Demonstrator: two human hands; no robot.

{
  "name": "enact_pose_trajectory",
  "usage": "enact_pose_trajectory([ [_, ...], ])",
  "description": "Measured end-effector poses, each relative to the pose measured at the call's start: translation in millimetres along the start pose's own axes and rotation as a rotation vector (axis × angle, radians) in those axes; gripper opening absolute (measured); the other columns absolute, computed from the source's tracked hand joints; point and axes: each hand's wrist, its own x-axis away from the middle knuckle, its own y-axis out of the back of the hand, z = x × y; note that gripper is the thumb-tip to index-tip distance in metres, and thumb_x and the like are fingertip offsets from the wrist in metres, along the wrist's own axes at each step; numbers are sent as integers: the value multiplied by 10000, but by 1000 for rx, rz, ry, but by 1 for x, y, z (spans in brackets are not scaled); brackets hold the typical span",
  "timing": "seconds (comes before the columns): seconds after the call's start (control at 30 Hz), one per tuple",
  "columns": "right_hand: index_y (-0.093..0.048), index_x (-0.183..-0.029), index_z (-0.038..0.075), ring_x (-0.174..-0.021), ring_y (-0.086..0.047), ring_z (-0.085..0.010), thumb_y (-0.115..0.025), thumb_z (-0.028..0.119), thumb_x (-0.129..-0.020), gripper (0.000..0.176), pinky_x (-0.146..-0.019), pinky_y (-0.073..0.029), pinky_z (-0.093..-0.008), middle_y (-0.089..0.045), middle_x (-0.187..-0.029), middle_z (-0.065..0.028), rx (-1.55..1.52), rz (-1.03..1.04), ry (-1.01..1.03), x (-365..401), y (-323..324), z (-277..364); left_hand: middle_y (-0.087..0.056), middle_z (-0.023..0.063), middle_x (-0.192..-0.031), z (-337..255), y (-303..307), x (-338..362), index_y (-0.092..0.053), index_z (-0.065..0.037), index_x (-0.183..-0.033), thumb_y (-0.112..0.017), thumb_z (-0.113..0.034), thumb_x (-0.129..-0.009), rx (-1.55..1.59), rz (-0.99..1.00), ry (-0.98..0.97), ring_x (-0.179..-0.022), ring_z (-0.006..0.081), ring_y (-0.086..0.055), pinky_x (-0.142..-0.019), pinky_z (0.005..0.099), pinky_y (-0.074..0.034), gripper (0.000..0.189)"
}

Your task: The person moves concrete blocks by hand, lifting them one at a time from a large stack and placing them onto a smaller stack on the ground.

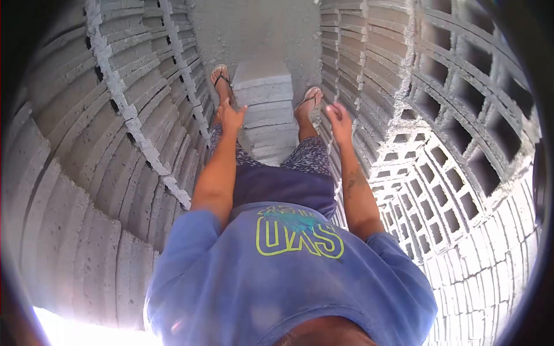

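A low stack of grey concrete blocks (264,95) sits on the ground between my feet, its blocks laid flat on one another. My left hand (232,119) hangs just left of the stack, above my left shin, with the thumb spread from the fingers and nothing held. On the other side, my right hand (339,119) is apart from the stack, near the right-hand wall of blocks. Its fingers are loosely extended and partly blurred, and no object shows in them.
Tall piled concrete blocks (141,86) rise close on the left. Another block pile (378,63) stands close on the right, with hollow blocks (461,75) showing their openings. Dusty ground (254,29) lies ahead. My sandalled feet (220,78) straddle the low stack.
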Motion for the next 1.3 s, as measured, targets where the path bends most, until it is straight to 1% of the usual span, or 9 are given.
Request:
enact_pose_trajectory([
  [0.13, -645, -1035, -19, -839, -614, -127, -721, 111, -844, 242, -788, -490, -269, -675, -929, -98, -76, -239, 197, 66, 64, 39, -607, 217, -1177, -68, 32, 54, -595, -12, -1145, -750, -253, -788, -136, -39, -302, -1106, 284, -587, -909, 374, -463, 458],
  [0.3, -611, -781, -18, -795, -629, -188, -622, 1, -873, 95, -743, -490, -286, -669, -799, -113, -14, -594, 701, 167, 174, 161, -702, 77, -918, -311, 66, 195, -665, -2, -1042, -672, -219, -883, 617, 616, -648, -847, 163, -651, -787, 297, -501, 270],
  [0.43, -592, -816, -28, -894, -630, -270, -494, 123, -947, 222, -840, -477, -374, -634, -774, -134, 48, -938, 1102, 213, 279, 233, -697, 120, -1037, -448, 75, 302, -649, 14, -1109, -699, -351, -859, 808, 497, -879, -826, 155, -641, -786, 303, -500, 446],
  [0.53, -625, -1025, -52, -974, -606, -220, -445, 187, -994, 300, -918, -449, -348, -655, -1015, -156, 113, -1084, 933, 223, 337, 261, -688, 158, -1074, -494, 59, 335, -632, 52, -1131, -725, -434, -816, 759, 605, -714, -803, 168, -649, -761, 301, -508, 587],
  [0.63, -616, -1137, -29, -1096, -565, -199, -461, 253, -1004, 348, -1000, -397, -326, -634, -1144, -137, 184, -992, 785, 214, 374, 282, -577, 111, -608, -529, 35, 345, -560, 29, -693, -776, -474, -746, 798, 629, -606, -577, 173, -520, -548, 372, -439, 550],
  [0.9, -549, -1255, -56, -1184, -543, -257, -527, 393, -961, 538, -1004, -390, -326, -582, -1242, -225, 334, -842, 555, 147, 422, 303, -529, 33, -575, -540, 47, 358, -569, 22, -671, -788, -250, -739, 1032, 652, -435, -530, 107, -435, -471, 323, -361, 356],
  [1.03, -589, -1177, -79, -1026, -629, -276, -639, 537, -844, 702, -913, -462, -333, -644, -1088, -251, 509, -696, 441, 148, 416, 323, -485, 1, -600, -504, 43, 340, -492, -63, -624, -800, -228, -757, 1051, 677, -494, -536, 73, -399, -436, 285, -283, 374],
  [1.1, -619, -1097, -88, -939, -634, -245, -671, 554, -811, 705, -868, -478, -331, -663, -1007, -219, 756, -398, 32, 163, 408, 338, -537, 31, -662, -477, 86, 337, -546, -10, -712, -786, -196, -771, 941, 772, -397, -588, 92, -456, -490, 279, -354, 309],
  [1.3, -591, -1112, -112, -960, -609, -225, -739, 508, -770, 724, -879, -464, -324, -652, -1043, -202, 269, -286, 271, 177, 361, 306, -628, 136, -862, -435, 97, 325, -582, 95, -917, -757, -201, -802, 1170, 867, -359, -752, 159, -573, -684, 300, -467, 362],
])
